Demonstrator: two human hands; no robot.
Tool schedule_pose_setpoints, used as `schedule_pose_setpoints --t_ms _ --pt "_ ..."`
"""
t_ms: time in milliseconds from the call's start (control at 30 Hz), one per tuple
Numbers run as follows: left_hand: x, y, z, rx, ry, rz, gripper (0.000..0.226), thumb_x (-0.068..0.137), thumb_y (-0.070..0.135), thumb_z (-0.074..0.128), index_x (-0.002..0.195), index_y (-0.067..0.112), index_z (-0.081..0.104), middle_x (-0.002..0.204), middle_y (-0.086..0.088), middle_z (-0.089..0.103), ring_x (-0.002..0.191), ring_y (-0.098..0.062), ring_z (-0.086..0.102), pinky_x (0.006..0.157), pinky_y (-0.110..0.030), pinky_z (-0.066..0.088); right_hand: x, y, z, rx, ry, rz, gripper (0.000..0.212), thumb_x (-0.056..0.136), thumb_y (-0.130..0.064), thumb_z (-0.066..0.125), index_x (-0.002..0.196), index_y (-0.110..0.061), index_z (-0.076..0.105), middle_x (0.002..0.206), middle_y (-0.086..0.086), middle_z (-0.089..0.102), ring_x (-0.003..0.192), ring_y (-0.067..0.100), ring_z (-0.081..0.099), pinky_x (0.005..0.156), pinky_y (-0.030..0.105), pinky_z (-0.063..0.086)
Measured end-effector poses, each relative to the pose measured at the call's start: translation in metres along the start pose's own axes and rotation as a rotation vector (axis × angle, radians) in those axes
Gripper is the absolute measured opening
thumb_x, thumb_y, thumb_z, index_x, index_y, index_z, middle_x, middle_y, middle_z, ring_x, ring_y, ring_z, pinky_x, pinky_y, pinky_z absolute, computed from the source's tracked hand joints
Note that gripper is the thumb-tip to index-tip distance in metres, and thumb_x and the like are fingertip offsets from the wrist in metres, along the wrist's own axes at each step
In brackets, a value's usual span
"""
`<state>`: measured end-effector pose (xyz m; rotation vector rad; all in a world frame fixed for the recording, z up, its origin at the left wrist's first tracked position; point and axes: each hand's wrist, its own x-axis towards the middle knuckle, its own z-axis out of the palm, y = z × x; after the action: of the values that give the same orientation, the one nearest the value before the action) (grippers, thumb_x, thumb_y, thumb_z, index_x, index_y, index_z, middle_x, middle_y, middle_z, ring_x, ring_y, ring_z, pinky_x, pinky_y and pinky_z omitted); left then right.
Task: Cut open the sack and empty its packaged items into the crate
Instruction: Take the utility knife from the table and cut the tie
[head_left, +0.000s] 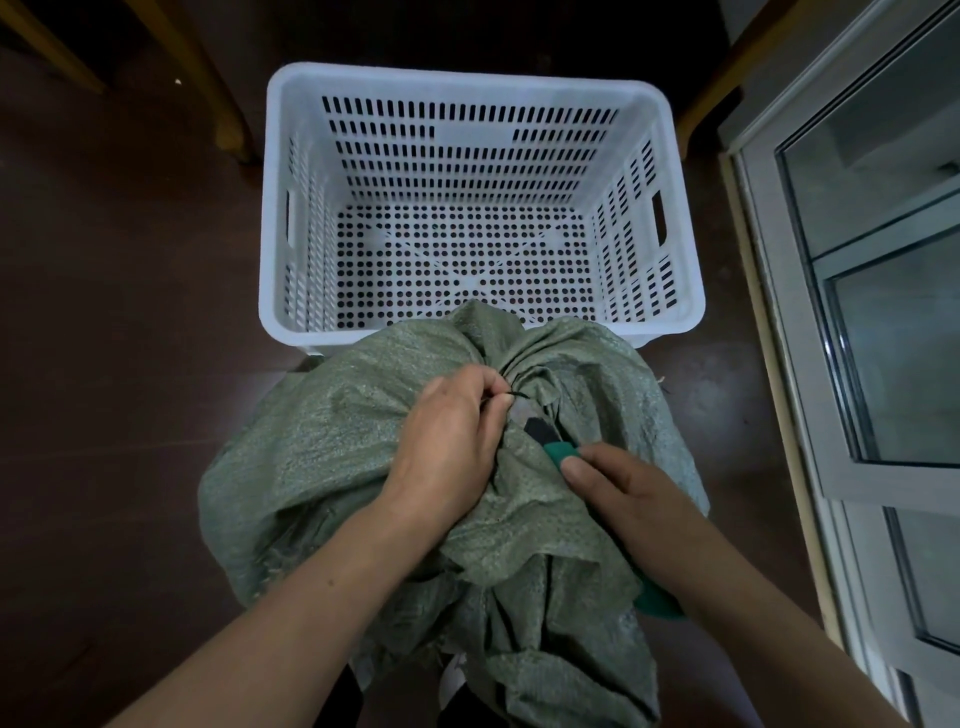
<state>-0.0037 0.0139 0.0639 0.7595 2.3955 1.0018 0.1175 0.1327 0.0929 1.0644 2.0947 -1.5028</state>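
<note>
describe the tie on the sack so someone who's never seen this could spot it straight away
Start at the white slotted crate on the dark floor; the green woven sack bulges just in front of it. Where the sack's cloth gathers into a bunched neck, the left hand pinches a thin tie. It is the only dark, wiry strand there, far thinner than the green-handled cutter beside it.
</note>
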Motion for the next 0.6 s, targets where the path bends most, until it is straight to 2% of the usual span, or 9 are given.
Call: schedule_pose_setpoints --t_ms 67,167,233,300,400,500,600 --pt "0.000 0.000 0.000 0.010 0.001 0.005 0.010 0.094 0.024 0.050 0.096 0.017 0.058 0.088 0.005 0.059 0.085 -0.010 0.046 0.064 -0.017 0.025 -0.001 -0.001 0.001 -0.022 0.018 -0.006 0.019 0.092 -0.039 0.051 0.078 -0.030 0.062 0.074 -0.009 0.062 0.070 0.003 0.056 0.072 0.030 0.044" --pt "0.003 0.002 0.001 0.008 -0.007 -0.014 0.012 0.095 0.025 0.049 0.098 0.018 0.058 0.088 0.004 0.059 0.085 -0.012 0.047 0.064 -0.019 0.027 -0.006 0.001 0.007 -0.104 0.132 -0.055 0.014 0.090 -0.041 0.052 0.079 -0.035 0.057 0.074 -0.008 0.062 0.071 0.008 0.058 0.070 0.032 0.045" --pt "0.005 0.005 0.003 0.017 -0.026 -0.022 0.013 0.096 0.027 0.047 0.099 0.019 0.057 0.087 0.005 0.059 0.087 -0.012 0.048 0.064 -0.020 0.028 -0.010 0.001 0.011 -0.209 0.201 -0.076 0.011 0.089 -0.045 0.050 0.091 -0.036 0.057 0.080 -0.007 0.066 0.076 0.013 0.062 0.071 0.034 0.048" --pt "0.005 0.008 0.004 0.020 -0.034 -0.026 0.014 0.096 0.027 0.045 0.100 0.020 0.057 0.086 0.008 0.056 0.086 -0.011 0.047 0.063 -0.018 0.026 -0.014 0.001 0.014 -0.312 0.261 -0.093 0.028 0.088 -0.049 0.047 0.108 -0.030 0.056 0.085 0.001 0.070 0.079 0.022 0.064 0.070 0.036 0.049" --pt "0.003 0.010 0.006 0.001 -0.025 -0.053 0.014 0.096 0.028 0.046 0.100 0.020 0.057 0.085 0.010 0.055 0.085 -0.010 0.049 0.066 -0.017 0.029 -0.018 0.001 0.019 -0.433 0.346 -0.129 0.045 0.085 -0.056 0.036 0.117 -0.028 0.052 0.083 0.005 0.071 0.076 0.027 0.066 0.065 0.035 0.048" --pt "0.001 0.013 0.008 -0.025 -0.011 -0.093 0.015 0.096 0.028 0.047 0.100 0.019 0.058 0.085 0.009 0.056 0.083 -0.012 0.052 0.066 -0.021 0.032 -0.019 0.003 0.022 -0.490 0.368 -0.134 0.047 0.088 -0.055 0.032 0.124 -0.029 0.048 0.086 0.004 0.071 0.079 0.025 0.066 0.064 0.033 0.044" --pt "-0.002 0.017 0.010 -0.059 0.029 -0.102 0.014 0.096 0.025 0.046 0.095 0.017 0.057 0.082 0.005 0.058 0.079 -0.014 0.052 0.062 -0.021 0.030 -0.019 0.005 0.022 -0.529 0.407 -0.191 0.052 0.088 -0.055 0.027 0.126 -0.027 0.049 0.087 0.005 0.071 0.082 0.028 0.065 0.060 0.031 0.033"
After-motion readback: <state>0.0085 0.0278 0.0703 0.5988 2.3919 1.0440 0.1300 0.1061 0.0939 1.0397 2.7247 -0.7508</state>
